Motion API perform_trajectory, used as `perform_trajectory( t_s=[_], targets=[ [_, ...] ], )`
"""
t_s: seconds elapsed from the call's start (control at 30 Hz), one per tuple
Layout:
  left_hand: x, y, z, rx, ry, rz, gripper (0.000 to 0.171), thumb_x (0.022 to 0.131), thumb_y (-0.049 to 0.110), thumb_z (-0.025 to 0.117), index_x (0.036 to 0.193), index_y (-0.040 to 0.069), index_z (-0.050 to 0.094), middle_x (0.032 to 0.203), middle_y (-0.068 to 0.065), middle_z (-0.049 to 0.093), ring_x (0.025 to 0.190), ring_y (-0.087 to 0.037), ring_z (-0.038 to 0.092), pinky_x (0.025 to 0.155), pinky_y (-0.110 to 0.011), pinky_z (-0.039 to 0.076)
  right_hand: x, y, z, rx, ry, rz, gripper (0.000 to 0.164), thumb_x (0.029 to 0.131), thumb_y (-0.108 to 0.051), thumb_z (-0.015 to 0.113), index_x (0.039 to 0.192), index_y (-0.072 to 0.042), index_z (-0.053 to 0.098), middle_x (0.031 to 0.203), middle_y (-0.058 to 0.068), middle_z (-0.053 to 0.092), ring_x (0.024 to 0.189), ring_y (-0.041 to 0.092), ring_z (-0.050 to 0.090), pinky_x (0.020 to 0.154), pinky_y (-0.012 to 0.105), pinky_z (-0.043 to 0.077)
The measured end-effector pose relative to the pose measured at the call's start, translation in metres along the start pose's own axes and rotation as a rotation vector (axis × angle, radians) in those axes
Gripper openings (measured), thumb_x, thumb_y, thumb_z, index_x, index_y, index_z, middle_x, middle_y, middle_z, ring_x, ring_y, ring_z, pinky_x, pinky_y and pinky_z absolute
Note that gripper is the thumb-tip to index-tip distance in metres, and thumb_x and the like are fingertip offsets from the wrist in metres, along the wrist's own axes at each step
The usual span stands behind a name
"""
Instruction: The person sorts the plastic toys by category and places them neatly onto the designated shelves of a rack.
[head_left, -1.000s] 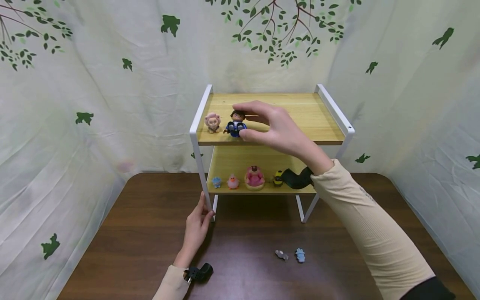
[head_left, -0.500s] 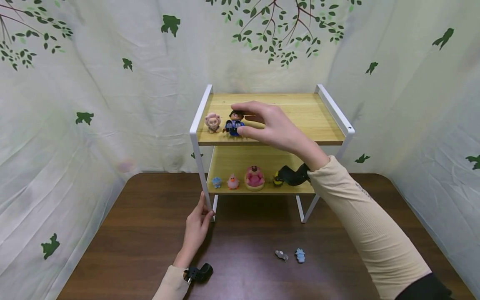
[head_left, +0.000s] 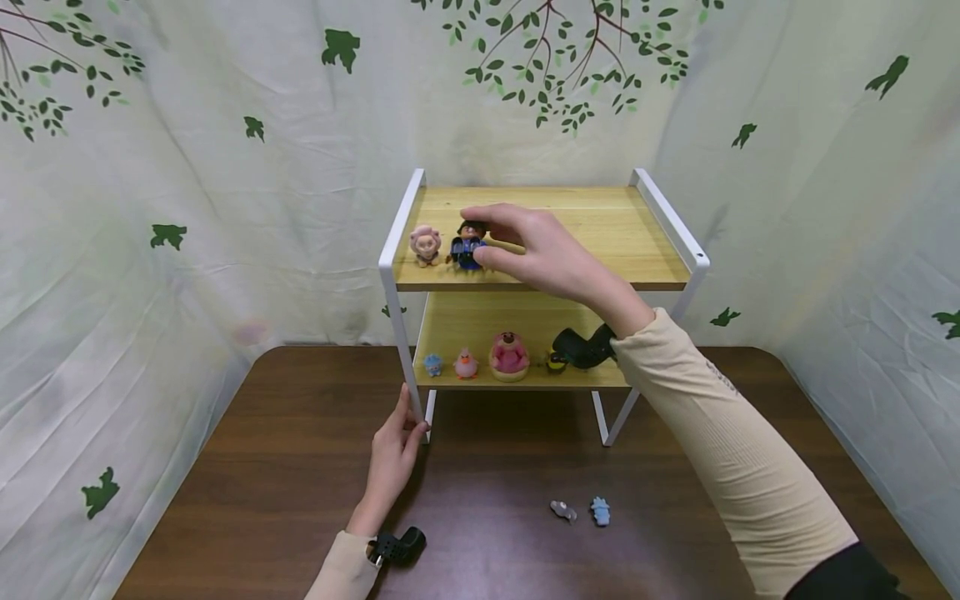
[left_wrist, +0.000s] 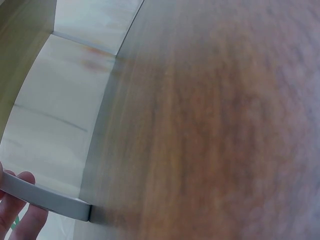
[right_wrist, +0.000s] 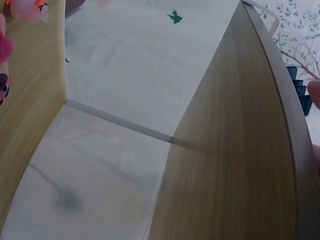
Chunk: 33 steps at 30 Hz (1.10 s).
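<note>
On the upper board of a two-tier shelf, my right hand pinches a toy figure with a dark cap and blue clothes. The figure is upright near the front edge, beside a pink sheep-like toy. At the lower left, my left hand holds the shelf's white front leg. The left wrist view has fingers on both sides of that leg. In the right wrist view only fingertips show at the right edge, near dark parts of the figure.
On the lower board stand a small blue toy, a pink duck, a pink bear and a yellow toy partly behind the right wrist camera. A grey toy and a light-blue toy lie on the brown table.
My right hand has shifted slightly left with the toy figure, closer to the pink sheep-like toy. My left hand has stayed on the shelf leg.
</note>
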<state>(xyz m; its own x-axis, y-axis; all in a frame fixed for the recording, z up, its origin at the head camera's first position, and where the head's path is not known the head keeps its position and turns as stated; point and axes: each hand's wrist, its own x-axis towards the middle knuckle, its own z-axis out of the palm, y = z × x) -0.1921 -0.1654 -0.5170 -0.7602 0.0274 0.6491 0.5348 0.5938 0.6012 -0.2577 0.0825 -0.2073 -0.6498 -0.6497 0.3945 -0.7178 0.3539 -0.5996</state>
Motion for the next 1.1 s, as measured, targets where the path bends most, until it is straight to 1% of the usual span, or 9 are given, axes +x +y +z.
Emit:
perform_trajectory(
  t_s=[0.13, 0.2, 0.4, 0.53, 0.63, 0.87, 0.93, 1.0, 1.1],
  targets=[
    [0.0, 0.0, 0.0, -0.002, -0.001, -0.007, 0.087, 0.08, -0.013, 0.068, 0.151, 0.01, 0.022, 0.078, -0.008, 0.057, 0.069, -0.018, 0.062, 0.061, -0.035, 0.057, 0.001, 0.001, 0.001, 0.012, -0.001, 0.011, 0.047, 0.097, -0.015, 0.056, 0.14, 0.0, 0.045, 0.142, 0.012, 0.046, 0.128, 0.02, 0.045, 0.104, 0.023, 0.035],
    [0.0, 0.0, 0.0, -0.001, 0.0, -0.007, 0.087, 0.08, -0.013, 0.068, 0.151, 0.009, 0.023, 0.078, -0.008, 0.057, 0.069, -0.018, 0.061, 0.061, -0.035, 0.057, 0.001, 0.001, 0.001, 0.018, -0.002, 0.017, 0.046, 0.097, -0.013, 0.055, 0.139, 0.001, 0.046, 0.141, 0.012, 0.046, 0.127, 0.02, 0.046, 0.103, 0.023, 0.036],
    [-0.001, 0.0, 0.001, 0.0, 0.006, 0.006, 0.095, 0.08, -0.014, 0.068, 0.154, 0.019, 0.019, 0.078, -0.008, 0.057, 0.069, -0.018, 0.061, 0.06, -0.036, 0.057, 0.002, 0.001, 0.002, 0.017, -0.001, 0.026, 0.045, 0.096, -0.01, 0.054, 0.139, 0.002, 0.046, 0.141, 0.013, 0.046, 0.127, 0.021, 0.046, 0.103, 0.024, 0.037],
    [0.0, 0.0, 0.001, -0.002, 0.006, 0.009, 0.086, 0.08, -0.014, 0.068, 0.15, 0.008, 0.023, 0.078, -0.009, 0.057, 0.068, -0.018, 0.061, 0.06, -0.036, 0.057, 0.001, 0.001, 0.001, 0.023, 0.008, 0.026, 0.045, 0.096, -0.009, 0.055, 0.138, 0.003, 0.046, 0.141, 0.015, 0.046, 0.128, 0.023, 0.045, 0.104, 0.025, 0.036],
    [0.0, 0.0, 0.001, -0.007, 0.005, 0.011, 0.081, 0.08, -0.015, 0.068, 0.147, 0.003, 0.026, 0.078, -0.008, 0.057, 0.068, -0.019, 0.061, 0.06, -0.036, 0.057, 0.0, 0.001, 0.001, 0.016, 0.012, 0.025, 0.045, 0.096, -0.01, 0.055, 0.138, 0.003, 0.046, 0.142, 0.014, 0.046, 0.129, 0.023, 0.044, 0.105, 0.024, 0.035],
    [0.0, -0.001, 0.001, -0.004, 0.006, 0.02, 0.093, 0.08, -0.014, 0.068, 0.153, 0.017, 0.019, 0.078, -0.009, 0.057, 0.069, -0.019, 0.061, 0.06, -0.036, 0.057, -0.002, 0.0, 0.0, 0.001, 0.032, 0.023, 0.046, 0.097, -0.013, 0.055, 0.139, 0.001, 0.045, 0.143, 0.012, 0.045, 0.13, 0.019, 0.042, 0.105, 0.022, 0.032],
    [0.0, -0.002, 0.001, 0.0, 0.007, 0.025, 0.092, 0.08, -0.014, 0.068, 0.153, 0.015, 0.019, 0.078, -0.009, 0.057, 0.068, -0.019, 0.061, 0.06, -0.036, 0.057, -0.004, -0.001, -0.001, 0.009, 0.05, 0.02, 0.046, 0.097, -0.013, 0.055, 0.139, 0.001, 0.046, 0.142, 0.011, 0.046, 0.13, 0.018, 0.042, 0.105, 0.022, 0.032],
    [0.0, -0.002, 0.002, 0.003, 0.008, 0.027, 0.089, 0.08, -0.014, 0.068, 0.151, 0.011, 0.021, 0.078, -0.009, 0.057, 0.068, -0.018, 0.061, 0.06, -0.036, 0.057, -0.007, -0.001, -0.002, 0.022, 0.071, 0.013, 0.045, 0.096, -0.012, 0.056, 0.138, 0.001, 0.047, 0.141, 0.011, 0.047, 0.129, 0.017, 0.043, 0.105, 0.022, 0.033],
    [0.0, -0.002, 0.001, 0.004, 0.009, 0.027, 0.087, 0.08, -0.014, 0.068, 0.15, 0.008, 0.022, 0.078, -0.009, 0.058, 0.068, -0.018, 0.06, 0.06, -0.037, 0.057, -0.012, -0.002, -0.003, 0.052, 0.111, 0.002, 0.043, 0.096, -0.01, 0.058, 0.136, 0.003, 0.049, 0.139, 0.012, 0.049, 0.127, 0.019, 0.046, 0.104, 0.023, 0.035]
  ],
)
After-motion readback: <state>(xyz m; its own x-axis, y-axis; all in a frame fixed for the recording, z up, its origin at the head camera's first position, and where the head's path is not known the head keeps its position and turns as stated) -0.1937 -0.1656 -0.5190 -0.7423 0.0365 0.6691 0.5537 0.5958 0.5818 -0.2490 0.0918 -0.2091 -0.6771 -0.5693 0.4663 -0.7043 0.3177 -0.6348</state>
